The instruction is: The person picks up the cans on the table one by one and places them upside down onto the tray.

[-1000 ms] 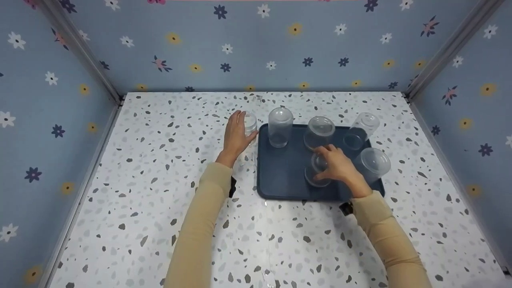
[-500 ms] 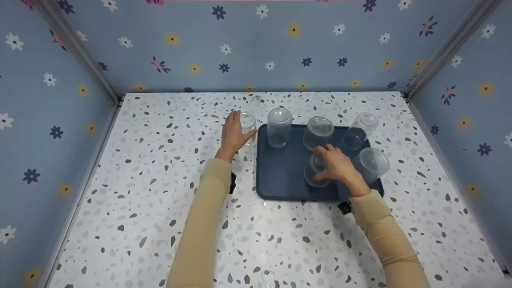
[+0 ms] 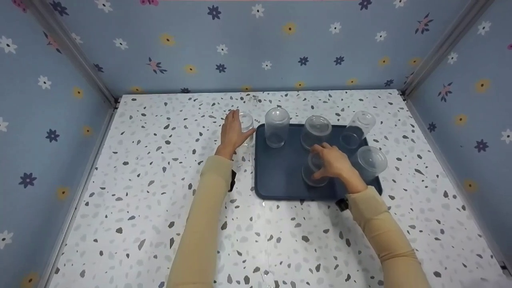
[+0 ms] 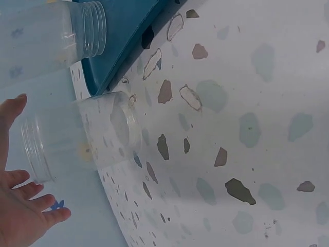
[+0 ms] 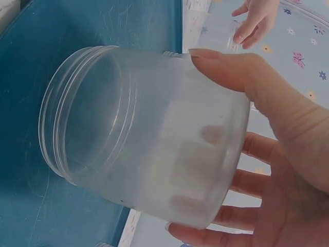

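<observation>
Just left of the blue tray (image 3: 276,182), a clear plastic jar (image 4: 77,134) stands on the table with its threaded mouth up. My left hand (image 3: 232,132) is beside that jar's top, fingers spread; the left wrist view shows a gap between thumb and fingers near the rim. On the tray, my right hand (image 3: 336,163) grips an upside-down clear jar (image 5: 149,139) from above, thumb on one side and fingers round the other. Its threaded mouth faces down at the tray. My palm hides part of this jar in the head view.
More clear jars stand upside down on the tray: a tall jar (image 3: 277,128) at the back left, a wide jar (image 3: 316,132) at the back middle, a slim jar (image 3: 358,130) at the back right and another jar (image 3: 371,162) at the right edge. Flowered walls (image 3: 256,48) enclose the speckled table (image 3: 160,168).
The head view has shifted slightly. Both hands stay in place, the left by the jar off the tray and the right on its jar.
</observation>
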Available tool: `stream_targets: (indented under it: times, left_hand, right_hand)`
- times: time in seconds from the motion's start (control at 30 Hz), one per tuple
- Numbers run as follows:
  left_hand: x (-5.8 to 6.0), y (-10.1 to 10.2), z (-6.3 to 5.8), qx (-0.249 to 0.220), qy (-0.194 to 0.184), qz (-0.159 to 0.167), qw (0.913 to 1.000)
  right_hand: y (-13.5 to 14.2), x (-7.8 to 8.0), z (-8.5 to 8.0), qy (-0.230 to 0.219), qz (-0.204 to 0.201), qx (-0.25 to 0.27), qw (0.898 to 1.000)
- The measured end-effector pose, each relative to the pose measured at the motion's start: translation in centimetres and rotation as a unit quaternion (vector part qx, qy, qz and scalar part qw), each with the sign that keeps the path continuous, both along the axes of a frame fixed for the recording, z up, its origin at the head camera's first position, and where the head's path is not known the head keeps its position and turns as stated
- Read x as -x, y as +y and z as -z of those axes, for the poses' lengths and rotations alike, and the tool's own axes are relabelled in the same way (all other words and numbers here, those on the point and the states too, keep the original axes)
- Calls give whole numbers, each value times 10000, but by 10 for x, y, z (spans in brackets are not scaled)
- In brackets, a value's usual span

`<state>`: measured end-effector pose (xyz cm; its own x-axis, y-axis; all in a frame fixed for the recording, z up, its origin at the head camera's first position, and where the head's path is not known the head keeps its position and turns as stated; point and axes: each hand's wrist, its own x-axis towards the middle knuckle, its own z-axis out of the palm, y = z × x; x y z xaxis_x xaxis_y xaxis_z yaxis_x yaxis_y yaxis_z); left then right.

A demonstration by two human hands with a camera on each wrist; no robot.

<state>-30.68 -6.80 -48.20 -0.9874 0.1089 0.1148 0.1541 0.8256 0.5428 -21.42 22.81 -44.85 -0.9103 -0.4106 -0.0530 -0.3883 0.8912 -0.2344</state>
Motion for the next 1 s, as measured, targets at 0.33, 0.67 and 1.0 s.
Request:
stream_targets:
  times: [0.33,0.67,1.0]
  left_hand:
    - [3,4,-1,65,43,-42,10000]
    - [4,2,-4,22,-212,-84,9997]
    - [6,4,-4,1,-203,-13,9998]
  right_hand:
    - [0,-2,0,116,-23,-24,9999]
    - [-2,0,1,-10,97,-128,9999]
    - [-1,0,0,1,68,-140,9999]
